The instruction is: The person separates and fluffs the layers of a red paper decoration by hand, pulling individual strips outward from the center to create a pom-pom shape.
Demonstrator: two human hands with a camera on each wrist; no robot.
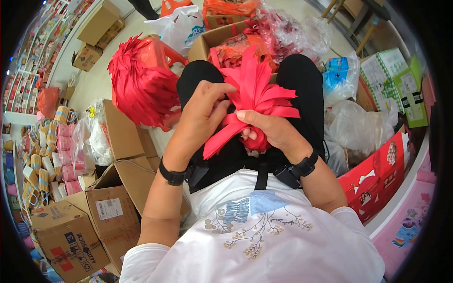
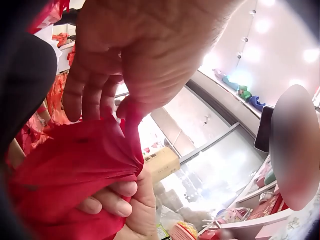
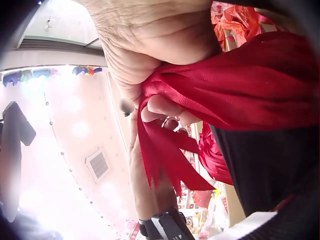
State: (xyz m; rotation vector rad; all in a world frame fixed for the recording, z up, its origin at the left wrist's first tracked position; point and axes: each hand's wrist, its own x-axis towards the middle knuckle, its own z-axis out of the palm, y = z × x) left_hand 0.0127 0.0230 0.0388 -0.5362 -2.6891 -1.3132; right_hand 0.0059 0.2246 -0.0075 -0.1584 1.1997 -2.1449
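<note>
A bundle of red ribbon strips (image 1: 252,87) with pointed ends fans out between the knees. The right hand (image 1: 271,127) grips its gathered middle, thumb on top and fingertips showing below. In the left wrist view, the left hand (image 2: 145,55) pinches a narrow red strand drawn up from the gathered ribbon (image 2: 85,160), its other fingers hanging beside it. The right wrist view shows the right hand (image 3: 155,40) round the gathered ribbon (image 3: 235,85), with loose cut tails (image 3: 165,155) dangling. From above, the left hand (image 1: 207,106) is bent close to the bundle's left side.
A large red ribbon pile (image 1: 141,85) sits on a red stool at the left. Ahead is an open carton (image 1: 203,47) with red material and plastic bags. Cardboard boxes (image 1: 66,231) stand at lower left; clear bags (image 1: 363,125) and a red printed box (image 1: 377,174) are at right.
</note>
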